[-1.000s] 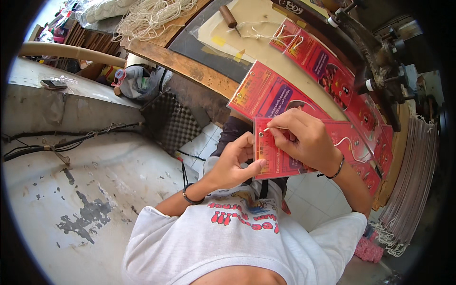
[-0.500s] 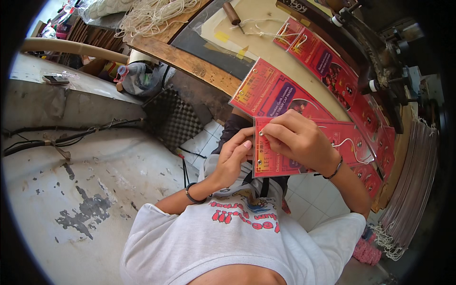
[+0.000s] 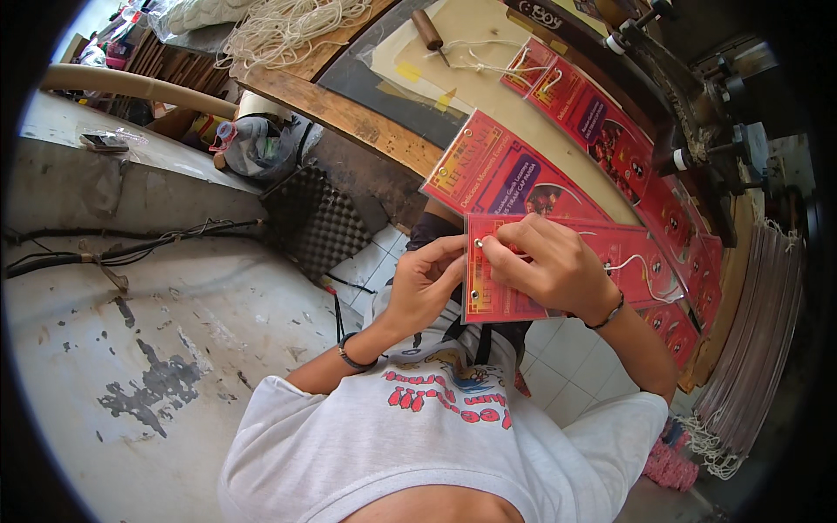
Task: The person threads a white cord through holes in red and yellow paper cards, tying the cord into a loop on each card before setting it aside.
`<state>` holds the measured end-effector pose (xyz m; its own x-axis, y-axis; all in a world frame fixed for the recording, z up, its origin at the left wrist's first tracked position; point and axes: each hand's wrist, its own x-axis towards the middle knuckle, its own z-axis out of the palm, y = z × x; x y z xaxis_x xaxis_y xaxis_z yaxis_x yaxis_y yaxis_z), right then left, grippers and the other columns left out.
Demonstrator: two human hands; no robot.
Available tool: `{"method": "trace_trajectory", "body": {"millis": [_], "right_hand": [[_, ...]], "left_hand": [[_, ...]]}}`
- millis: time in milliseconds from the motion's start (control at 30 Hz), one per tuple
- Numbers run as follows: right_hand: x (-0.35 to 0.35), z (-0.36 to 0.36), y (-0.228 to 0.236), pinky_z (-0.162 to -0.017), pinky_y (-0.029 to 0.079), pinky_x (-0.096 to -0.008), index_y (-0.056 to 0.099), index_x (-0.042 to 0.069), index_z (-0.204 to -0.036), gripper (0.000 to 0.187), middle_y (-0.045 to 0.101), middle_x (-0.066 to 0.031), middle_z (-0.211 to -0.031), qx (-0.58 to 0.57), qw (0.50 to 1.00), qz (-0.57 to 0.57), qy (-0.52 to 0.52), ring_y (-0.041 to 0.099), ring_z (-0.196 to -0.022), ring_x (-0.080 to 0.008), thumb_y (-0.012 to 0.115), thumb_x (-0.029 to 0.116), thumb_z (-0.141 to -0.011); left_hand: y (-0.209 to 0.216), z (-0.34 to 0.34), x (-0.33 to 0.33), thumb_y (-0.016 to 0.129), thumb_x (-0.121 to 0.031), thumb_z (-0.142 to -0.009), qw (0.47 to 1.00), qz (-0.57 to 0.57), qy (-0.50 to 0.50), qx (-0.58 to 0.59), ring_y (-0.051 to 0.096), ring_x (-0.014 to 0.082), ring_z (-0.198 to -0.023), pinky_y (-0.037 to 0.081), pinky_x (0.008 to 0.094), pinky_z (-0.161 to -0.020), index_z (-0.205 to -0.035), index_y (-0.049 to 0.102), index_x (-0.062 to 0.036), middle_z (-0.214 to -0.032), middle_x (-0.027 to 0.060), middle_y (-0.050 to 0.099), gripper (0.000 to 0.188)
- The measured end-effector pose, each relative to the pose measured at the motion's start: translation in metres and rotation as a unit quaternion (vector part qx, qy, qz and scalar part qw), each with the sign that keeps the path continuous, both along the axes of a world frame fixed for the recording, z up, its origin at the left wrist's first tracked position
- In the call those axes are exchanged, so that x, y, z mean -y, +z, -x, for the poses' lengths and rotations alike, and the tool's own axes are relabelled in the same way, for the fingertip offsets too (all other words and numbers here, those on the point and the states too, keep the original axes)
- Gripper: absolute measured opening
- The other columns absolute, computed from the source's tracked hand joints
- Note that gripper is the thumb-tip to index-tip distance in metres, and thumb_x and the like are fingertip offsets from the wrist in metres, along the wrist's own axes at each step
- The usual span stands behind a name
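Note:
A red laminated card (image 3: pixel 506 301) with metal eyelets along its left edge lies in front of me, its near end jutting over my lap. My left hand (image 3: pixel 420 286) is at that edge, thumb and forefinger closing together, with the tips hidden behind the card. My right hand (image 3: pixel 554 266) rests over the card, its fingertips pinched right beside the upper eyelet (image 3: pixel 479 244). What they pinch is too small to make out. A white cord (image 3: pixel 643 260) curls over the card by my right wrist. Another red card (image 3: pixel 506 170) lies just beyond.
More corded red cards (image 3: pixel 602 122) spread across the worktable (image 3: pixel 384 126) toward the right. A wooden-handled awl (image 3: pixel 427 30) and a heap of white cord (image 3: pixel 283 30) lie farther back. A dark metal machine (image 3: pixel 689 96) stands at right, above a hanging stack of corded sheets (image 3: pixel 754 340).
My left thumb has drawn in closer to the card's edge and forefinger. My right fingers have shifted slightly at the eyelet. The card has barely moved.

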<state>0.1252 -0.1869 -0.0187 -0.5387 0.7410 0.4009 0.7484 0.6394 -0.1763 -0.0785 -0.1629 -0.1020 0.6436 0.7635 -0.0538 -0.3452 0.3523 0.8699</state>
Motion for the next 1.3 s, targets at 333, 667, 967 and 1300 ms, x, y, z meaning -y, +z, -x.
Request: {"method": "trace_trajectory", "body": {"millis": [333, 667, 967, 1300], "right_hand": [[-0.004, 0.001, 0.005, -0.066, 0.055, -0.0328, 0.062, 0.004, -0.094, 0.022, 0.058, -0.0044, -0.085, 0.003, 0.999, 0.037, -0.005, 0.062, -0.078, -0.0204, 0.068, 0.009, -0.074], [-0.005, 0.006, 0.005, -0.070, 0.056, -0.0350, 0.062, 0.004, -0.098, 0.021, 0.060, -0.0063, -0.092, -0.042, 0.997, 0.048, -0.037, 0.063, -0.083, -0.0235, 0.068, 0.009, -0.078], [-0.003, 0.001, 0.015, -0.079, 0.056, -0.0357, 0.063, 0.001, -0.103, 0.027, 0.061, -0.0089, -0.100, -0.012, 0.996, 0.091, -0.010, 0.062, -0.094, -0.0258, 0.065, 0.007, -0.077], [-0.004, 0.002, 0.008, -0.080, 0.056, -0.0377, 0.063, 0.001, -0.106, 0.027, 0.064, -0.0112, -0.102, -0.091, 0.989, 0.112, -0.038, 0.064, -0.093, -0.0283, 0.068, 0.003, -0.079]], "left_hand": [[0.004, -0.007, 0.004, 0.054, -0.001, -0.101, 0.999, -0.019, 0.048, -0.005, 0.066, 0.0132, -0.100, 0.057, 0.0264, -0.084, -0.130, 0.054, 0.0079, -0.113, 0.0109, 0.068, 0.031], [0.005, -0.002, 0.000, 0.055, 0.001, -0.100, 0.999, -0.032, 0.039, -0.015, 0.065, 0.0144, -0.106, 0.055, 0.0266, -0.093, -0.129, 0.055, 0.0090, -0.118, 0.0126, 0.067, 0.031], [0.012, 0.000, -0.005, 0.057, -0.004, -0.100, 1.000, 0.016, 0.013, -0.022, 0.065, 0.0158, -0.106, 0.056, 0.0297, -0.093, -0.129, 0.056, 0.0093, -0.119, 0.0139, 0.067, 0.032], [0.010, 0.003, -0.009, 0.055, -0.006, -0.101, 0.999, 0.011, -0.023, -0.039, 0.066, 0.0139, -0.102, 0.057, 0.0287, -0.090, -0.127, 0.059, 0.0072, -0.117, 0.0118, 0.068, 0.029]]}}
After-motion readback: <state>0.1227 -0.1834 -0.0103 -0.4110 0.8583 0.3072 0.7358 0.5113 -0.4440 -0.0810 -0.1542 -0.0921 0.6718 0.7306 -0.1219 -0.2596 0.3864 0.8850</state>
